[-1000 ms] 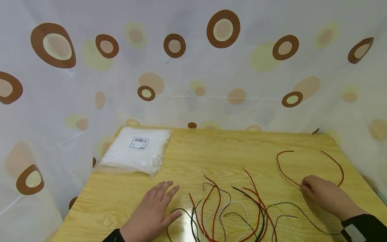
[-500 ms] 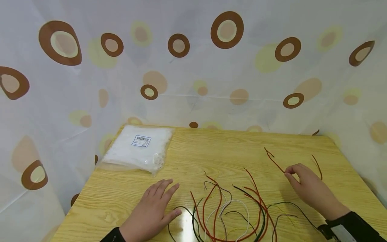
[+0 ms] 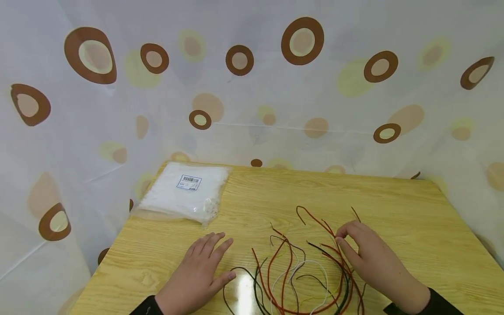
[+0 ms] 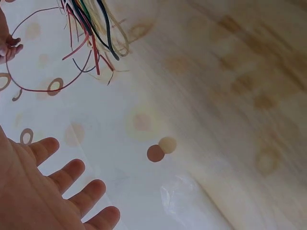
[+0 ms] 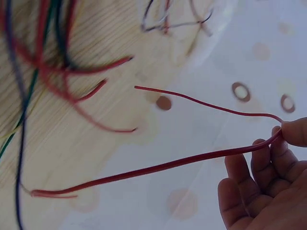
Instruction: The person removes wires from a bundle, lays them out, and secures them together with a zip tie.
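My right hand [image 3: 378, 258] pinches a red wire [image 5: 168, 165] between thumb and fingers, above the right part of the wooden table. In the right wrist view this wire bends at the fingertips, and both its lengths point back toward the other wires. A loose tangle of red, black, green, white and yellow wires [image 3: 348, 284] lies at the table's front middle, just left of the right hand. My left hand [image 3: 197, 273] is spread palm down left of the tangle, holding nothing. In the left wrist view its fingers [image 4: 88, 196] are apart.
At the table's back left lies a clear plastic bag [image 3: 173, 199] of white contents with a barcode label [image 3: 189, 182]. A patterned curtain [image 3: 275, 100] hangs behind the wooden table [image 3: 271, 188] and along its sides.
My right hand has moved left and toward the tangle, carrying the red wire from the table's right side. My left hand has stayed spread in its place.
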A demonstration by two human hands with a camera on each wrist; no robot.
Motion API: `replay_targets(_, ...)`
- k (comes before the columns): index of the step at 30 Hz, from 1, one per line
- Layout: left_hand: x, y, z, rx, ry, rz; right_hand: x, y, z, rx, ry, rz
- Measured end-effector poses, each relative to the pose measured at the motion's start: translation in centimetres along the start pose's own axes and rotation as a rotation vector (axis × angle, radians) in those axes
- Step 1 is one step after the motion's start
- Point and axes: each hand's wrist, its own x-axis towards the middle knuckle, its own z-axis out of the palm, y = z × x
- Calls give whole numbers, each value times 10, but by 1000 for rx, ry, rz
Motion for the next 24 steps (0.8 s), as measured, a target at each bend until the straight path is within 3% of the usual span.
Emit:
replay_targets(8,-2,0,0,37,24,8,-25,-27,14,-69,166,-308)
replay_targets(14,-5,1,0,38,28,13,-40,-32,45,-45,290,-622)
replay_targets(17,-5,1,0,36,29,15,-46,-30,64,-15,311,-729)
replay_targets(19,-5,1,0,38,28,15,-52,-28,74,-3,283,-744)
replay_targets(24,-5,1,0,39,21,10,-68,-25,89,-26,135,-657)
